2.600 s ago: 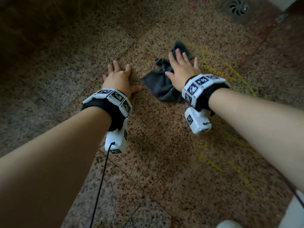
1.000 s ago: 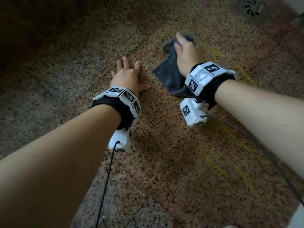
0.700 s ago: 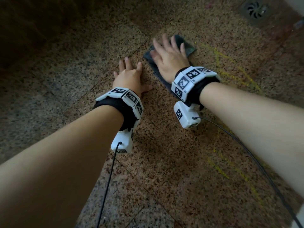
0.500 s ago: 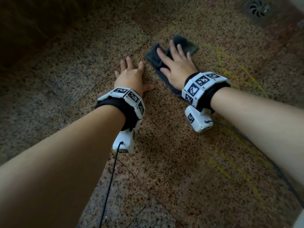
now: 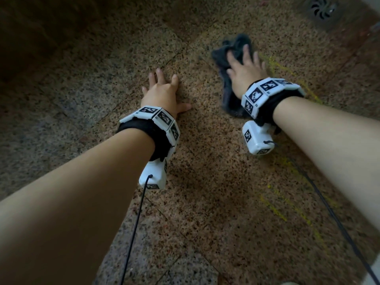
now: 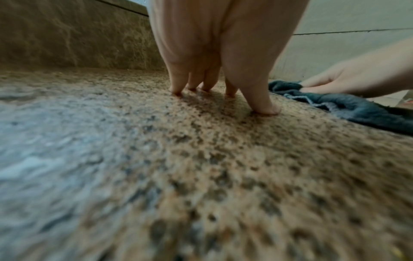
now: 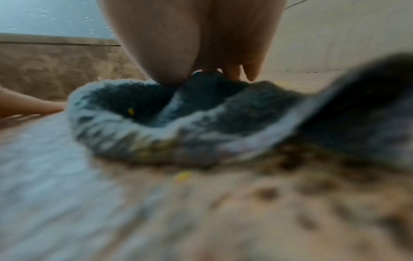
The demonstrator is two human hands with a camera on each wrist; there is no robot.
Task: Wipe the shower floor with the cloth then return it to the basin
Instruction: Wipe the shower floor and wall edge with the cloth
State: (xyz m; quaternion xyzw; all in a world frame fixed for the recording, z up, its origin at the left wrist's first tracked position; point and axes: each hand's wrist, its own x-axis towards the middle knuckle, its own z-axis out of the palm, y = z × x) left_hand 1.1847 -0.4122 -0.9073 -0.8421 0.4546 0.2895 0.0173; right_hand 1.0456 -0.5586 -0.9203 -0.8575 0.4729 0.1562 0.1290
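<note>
A dark grey cloth (image 5: 228,58) lies bunched on the speckled shower floor (image 5: 216,182). My right hand (image 5: 243,66) lies flat on top of it with straight, spread fingers and presses it down. In the right wrist view the cloth (image 7: 201,113) is rumpled under my fingers (image 7: 250,70) and carries yellow specks. My left hand (image 5: 162,89) rests on its fingertips on the bare floor left of the cloth, apart from it. The left wrist view shows those fingertips (image 6: 266,107) on the stone and the cloth (image 6: 357,109) at the right. The basin is not in view.
A round floor drain (image 5: 321,8) sits at the far right corner. Yellow smears (image 5: 287,73) streak the floor right of the cloth and nearer to me. A brown stone wall (image 6: 67,35) stands close beyond my left hand. Black cables (image 5: 133,229) trail from both wrists.
My right hand has swept the cloth back and forth; since half a second ago it slid to the right and the cloth bunched up. The left hand stayed planted.
</note>
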